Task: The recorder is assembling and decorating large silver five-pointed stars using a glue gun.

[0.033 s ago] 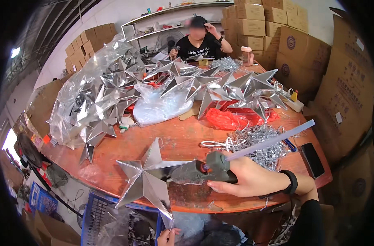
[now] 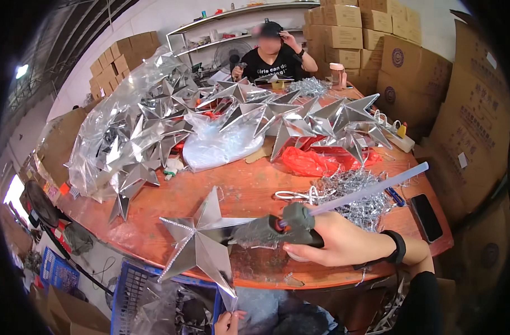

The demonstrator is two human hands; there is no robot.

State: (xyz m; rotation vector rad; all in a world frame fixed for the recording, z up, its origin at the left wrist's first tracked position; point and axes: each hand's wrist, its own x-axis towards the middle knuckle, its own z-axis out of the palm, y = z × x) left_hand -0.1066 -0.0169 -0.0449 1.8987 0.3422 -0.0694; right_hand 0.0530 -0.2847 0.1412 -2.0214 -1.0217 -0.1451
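Observation:
My right hand [image 2: 341,240] is wrapped round a dark green hot glue gun [image 2: 263,231], with a long translucent glue stick [image 2: 372,188] standing out of its back end. The gun's nozzle lies over a silver five-pointed star [image 2: 202,237] near the front edge of the table. A beaded silver trim runs along the star's left and lower points. At the lower edge of the picture my left hand [image 2: 229,322] pinches the tip of the star's lowest point, which hangs past the table edge. The nozzle tip is hard to make out against the shiny metal.
Tangled silver trim [image 2: 353,195] and a phone [image 2: 426,218] lie right on the wooden table [image 2: 137,234]. More silver stars [image 2: 288,120], a red plastic bag [image 2: 311,162] and clear plastic bags lie farther back. A blue crate [image 2: 129,296] stands below. A person [image 2: 272,58] sits opposite.

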